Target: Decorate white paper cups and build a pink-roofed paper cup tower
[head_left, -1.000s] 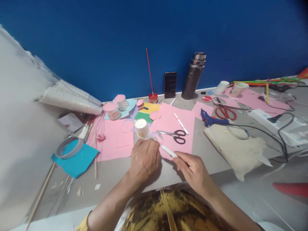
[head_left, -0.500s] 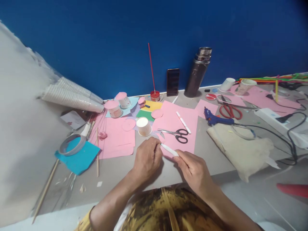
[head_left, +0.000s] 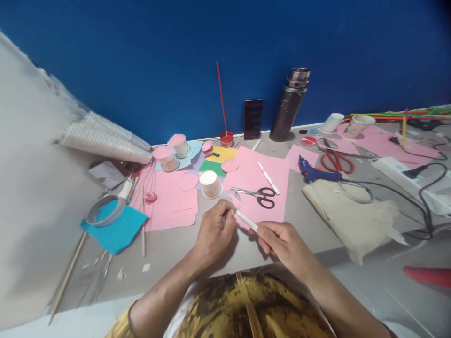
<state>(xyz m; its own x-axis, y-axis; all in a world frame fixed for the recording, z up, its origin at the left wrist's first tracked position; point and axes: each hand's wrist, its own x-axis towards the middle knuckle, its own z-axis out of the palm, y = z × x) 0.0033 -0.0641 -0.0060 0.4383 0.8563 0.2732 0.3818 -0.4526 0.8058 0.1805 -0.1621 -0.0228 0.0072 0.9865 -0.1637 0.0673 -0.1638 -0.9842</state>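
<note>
My right hand [head_left: 282, 241] grips a white pen [head_left: 245, 219] with its tip pointing left toward my left hand [head_left: 214, 230]. My left hand is curled, fingers pinched at the pen's tip over the near edge of a pink paper sheet [head_left: 260, 188]; what it pinches is too small to make out. Black-handled scissors [head_left: 259, 195] lie on that sheet just beyond my hands. A white paper cup [head_left: 210, 183] stands to the left of the scissors. A second white marker [head_left: 268, 179] lies on the sheet farther back.
A blue glue gun [head_left: 315, 174] with cord, red scissors [head_left: 336, 162] and a beige cloth [head_left: 355, 216] lie right. A flask [head_left: 291, 105], a phone [head_left: 252, 119] and a red pot with stick [head_left: 226, 139] stand by the blue wall. Stacked cups [head_left: 105, 141], tape roll [head_left: 105, 210] and blue paper [head_left: 114, 227] lie left.
My hands stay together at the pen. The right hand has shifted slightly up and left, and the view has tilted a little.
</note>
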